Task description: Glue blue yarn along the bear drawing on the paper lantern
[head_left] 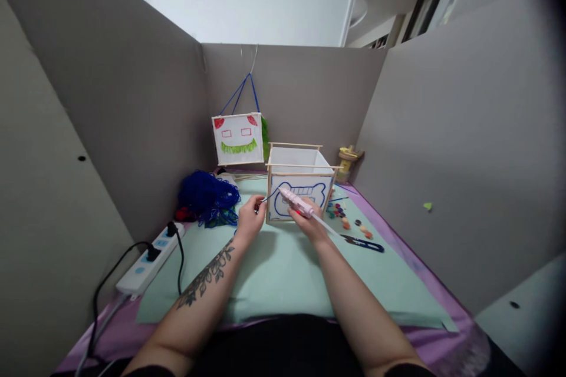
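My right hand (308, 222) is closed round a pale pink hot glue gun (297, 200), a white glue stick trailing from its back end. The nozzle points up and left at the front panel of a white box lantern (305, 191) framed with thin wooden sticks. Blue yarn partly outlines an animal-like shape on that panel. Pinched in my left hand (252, 215) is a strand of blue yarn (272, 193), which runs towards the nozzle at the panel's left side. The fingertips of my left hand are beside the box's left edge.
A tangled heap of blue yarn (207, 195) lies at left, behind a white power strip (150, 259) with plugged-in black cords. A finished-looking lantern (239, 140) hangs behind. To the right are small beads (340, 212), a dark cutter (365, 243) and a yellow roll (348, 156). Grey partitions (300, 88) surround the table.
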Demonstrator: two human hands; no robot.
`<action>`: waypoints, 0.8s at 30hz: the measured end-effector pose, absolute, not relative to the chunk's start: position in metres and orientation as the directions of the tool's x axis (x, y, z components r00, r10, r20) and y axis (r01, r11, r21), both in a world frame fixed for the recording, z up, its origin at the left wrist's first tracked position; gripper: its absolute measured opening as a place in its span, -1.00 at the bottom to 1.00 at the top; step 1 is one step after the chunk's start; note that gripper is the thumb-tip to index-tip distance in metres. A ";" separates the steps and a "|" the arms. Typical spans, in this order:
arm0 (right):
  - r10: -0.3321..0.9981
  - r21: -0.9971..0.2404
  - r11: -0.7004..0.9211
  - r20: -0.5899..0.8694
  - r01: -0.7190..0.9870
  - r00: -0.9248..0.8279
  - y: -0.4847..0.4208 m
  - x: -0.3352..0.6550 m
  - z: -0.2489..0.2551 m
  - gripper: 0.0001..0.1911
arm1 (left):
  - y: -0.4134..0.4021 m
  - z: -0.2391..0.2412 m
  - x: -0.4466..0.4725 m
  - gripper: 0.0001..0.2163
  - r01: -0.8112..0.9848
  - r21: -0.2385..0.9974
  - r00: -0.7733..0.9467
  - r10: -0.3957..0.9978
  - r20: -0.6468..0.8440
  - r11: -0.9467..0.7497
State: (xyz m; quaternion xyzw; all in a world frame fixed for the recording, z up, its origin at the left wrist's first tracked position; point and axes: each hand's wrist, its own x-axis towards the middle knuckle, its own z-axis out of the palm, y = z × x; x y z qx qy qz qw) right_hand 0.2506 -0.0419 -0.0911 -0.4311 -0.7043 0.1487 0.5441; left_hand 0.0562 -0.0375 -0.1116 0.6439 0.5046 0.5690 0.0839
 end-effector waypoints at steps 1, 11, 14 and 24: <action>0.768 -0.682 0.576 0.641 0.451 -0.012 -0.042 0.252 -0.092 -0.81 | -0.037 -0.112 0.056 -0.87 0.554 0.682 -0.159 0.744 0.649 -0.476; 0.768 -0.694 0.549 0.639 0.466 0.048 -0.034 0.252 -0.091 -0.82 | -0.038 -0.113 0.056 -0.87 0.545 0.683 -0.151 0.744 0.651 -0.487; 0.778 -0.710 0.535 0.625 0.458 0.059 -0.035 0.250 -0.089 -0.82 | -0.038 -0.113 0.056 -0.87 0.550 0.675 -0.140 0.742 0.655 -0.492; 0.771 -0.682 0.565 0.637 0.464 -0.003 -0.039 0.254 -0.093 -0.84 | -0.038 -0.113 0.056 -0.87 0.560 0.671 -0.152 0.736 0.660 -0.487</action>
